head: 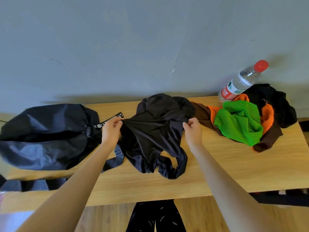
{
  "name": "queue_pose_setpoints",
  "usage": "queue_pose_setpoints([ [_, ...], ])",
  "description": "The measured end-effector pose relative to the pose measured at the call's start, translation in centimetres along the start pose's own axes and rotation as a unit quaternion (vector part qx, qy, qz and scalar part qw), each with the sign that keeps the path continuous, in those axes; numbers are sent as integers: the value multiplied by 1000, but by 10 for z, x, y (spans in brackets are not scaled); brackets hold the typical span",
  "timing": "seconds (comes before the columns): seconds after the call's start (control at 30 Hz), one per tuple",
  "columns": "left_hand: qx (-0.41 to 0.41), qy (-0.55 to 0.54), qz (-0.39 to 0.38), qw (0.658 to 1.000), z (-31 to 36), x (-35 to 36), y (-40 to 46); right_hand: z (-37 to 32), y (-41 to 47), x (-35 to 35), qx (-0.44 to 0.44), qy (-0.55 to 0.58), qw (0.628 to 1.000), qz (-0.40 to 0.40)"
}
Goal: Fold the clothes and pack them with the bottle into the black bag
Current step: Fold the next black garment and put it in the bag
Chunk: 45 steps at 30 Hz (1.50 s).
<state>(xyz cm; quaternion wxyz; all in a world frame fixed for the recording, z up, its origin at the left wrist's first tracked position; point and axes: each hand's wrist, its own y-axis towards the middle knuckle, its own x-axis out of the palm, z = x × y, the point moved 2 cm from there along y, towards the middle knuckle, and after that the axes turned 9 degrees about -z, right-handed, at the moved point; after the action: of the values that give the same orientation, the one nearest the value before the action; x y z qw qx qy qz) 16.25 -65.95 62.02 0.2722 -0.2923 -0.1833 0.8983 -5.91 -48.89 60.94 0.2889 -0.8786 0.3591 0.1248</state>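
The black bag (48, 136) gaped at the bench's left end. My left hand (111, 129) and right hand (193, 131) each pinched the black shirt (155, 136) mid-bench; it looked limp, light, best held at its edges. The bottle (242, 81) stood near the back right corner.

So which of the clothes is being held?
The dark garment in the middle: left hand and right hand pinch it. The others lie heaped beside the bottle.

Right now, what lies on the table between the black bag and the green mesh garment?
In the head view, a crumpled black garment, pinched by the left hand and right hand.
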Motion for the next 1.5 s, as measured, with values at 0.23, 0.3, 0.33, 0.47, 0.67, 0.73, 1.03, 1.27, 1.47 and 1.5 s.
queue_pose_setpoints([
  [0.23,-38,-141,81,986,-2,-27,-9,-35,20,-52,-76,42,993,78],
  [0.3,-45,-150,82,984,-5,-30,-12,-50,24,-62,-100,47,990,83],
  [0.33,-54,-155,78,983,-7,-30,-13,-55,25,-62,-100,55,991,70],
  [0.47,-82,-156,65,982,-18,-30,-14,-44,26,-49,-69,20,997,19],
  [0.67,-88,-136,52,986,-26,-31,-10,9,16,-21,29,-70,996,-42],
  [0.73,-89,-126,22,988,-26,-32,-6,20,14,-11,34,-93,993,-64],
  [1.03,-63,-23,0,998,-17,-25,4,3,-2,9,-42,-92,992,-70],
  [1.27,-49,-28,-9,998,-12,-22,4,-17,-45,38,-188,-162,955,-163],
  [1.47,-38,-56,-18,998,-13,-23,-1,0,-58,57,-180,-226,924,-249],
  [1.5,-39,-63,-22,997,-14,-23,-2,1,-58,56,-171,-207,932,-245],
])
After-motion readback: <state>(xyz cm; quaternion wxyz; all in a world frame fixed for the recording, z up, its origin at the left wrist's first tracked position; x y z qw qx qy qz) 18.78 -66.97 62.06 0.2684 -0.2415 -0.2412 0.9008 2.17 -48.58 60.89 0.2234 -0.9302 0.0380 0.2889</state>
